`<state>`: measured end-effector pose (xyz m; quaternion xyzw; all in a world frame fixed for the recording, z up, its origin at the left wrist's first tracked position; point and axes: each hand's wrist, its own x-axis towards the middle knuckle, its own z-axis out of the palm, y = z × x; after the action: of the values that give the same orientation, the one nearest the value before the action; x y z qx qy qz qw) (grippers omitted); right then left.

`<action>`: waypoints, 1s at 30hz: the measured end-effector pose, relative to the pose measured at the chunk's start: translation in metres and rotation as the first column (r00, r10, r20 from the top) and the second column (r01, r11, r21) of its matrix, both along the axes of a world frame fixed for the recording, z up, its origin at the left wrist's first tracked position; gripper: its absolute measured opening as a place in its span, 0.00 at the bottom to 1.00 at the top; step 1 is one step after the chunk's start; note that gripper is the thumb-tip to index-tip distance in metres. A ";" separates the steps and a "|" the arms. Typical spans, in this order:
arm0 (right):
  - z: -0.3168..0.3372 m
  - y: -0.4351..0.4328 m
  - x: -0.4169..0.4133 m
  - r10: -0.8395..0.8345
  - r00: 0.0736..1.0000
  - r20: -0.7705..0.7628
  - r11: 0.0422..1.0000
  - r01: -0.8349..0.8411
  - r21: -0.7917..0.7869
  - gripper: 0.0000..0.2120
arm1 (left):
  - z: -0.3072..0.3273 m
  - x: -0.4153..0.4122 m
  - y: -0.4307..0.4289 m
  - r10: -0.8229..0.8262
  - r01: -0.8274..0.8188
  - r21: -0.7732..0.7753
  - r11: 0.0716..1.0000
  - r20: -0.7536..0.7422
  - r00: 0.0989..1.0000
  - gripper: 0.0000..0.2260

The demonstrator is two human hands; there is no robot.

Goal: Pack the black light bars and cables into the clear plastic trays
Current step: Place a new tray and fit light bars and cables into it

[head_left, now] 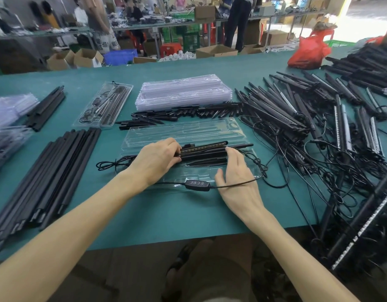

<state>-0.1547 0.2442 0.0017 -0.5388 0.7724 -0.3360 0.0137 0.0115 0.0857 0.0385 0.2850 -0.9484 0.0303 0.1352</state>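
A clear plastic tray (pixel 188 130) lies open on the green table in front of me. Black light bars (pixel 204 150) lie lengthwise in its middle slots, one showing a row of LEDs. My left hand (pixel 158 159) grips the bars' left end with curled fingers. My right hand (pixel 237 173) is spread, its fingertips touching the bars' right end. A black cable with an inline controller (pixel 198 184) runs along the tray's near edge and crosses my right hand. Its plug end trails off the tray's left side.
A stack of empty clear trays (pixel 183 92) sits behind, with short black spikes (pixel 177 114) before it. A packed tray (pixel 105 105) lies at the back left. Long black rods (pixel 46 182) lie left. A tangled pile of light bars and cables (pixel 297 114) fills the right.
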 end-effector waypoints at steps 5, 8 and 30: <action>0.000 0.000 0.001 -0.007 1.000 0.002 1.000 0.007 0.009 0.26 | 0.004 -0.005 -0.001 0.076 -0.079 0.054 0.995 0.056 0.996 0.12; 0.001 0.000 0.002 -0.015 1.000 0.003 1.000 0.015 0.008 0.26 | 0.006 -0.007 -0.002 0.081 -0.083 0.019 0.996 0.083 0.993 0.10; -0.005 -0.002 0.001 -0.013 0.999 -0.035 1.000 0.014 0.019 0.28 | -0.001 0.019 -0.004 -0.034 0.047 0.171 0.984 -0.081 0.996 0.09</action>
<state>-0.1540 0.2417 -0.0029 -0.5392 0.7794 -0.3190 0.0029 0.0305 0.0818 0.0380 0.2772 -0.9471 -0.0660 0.1473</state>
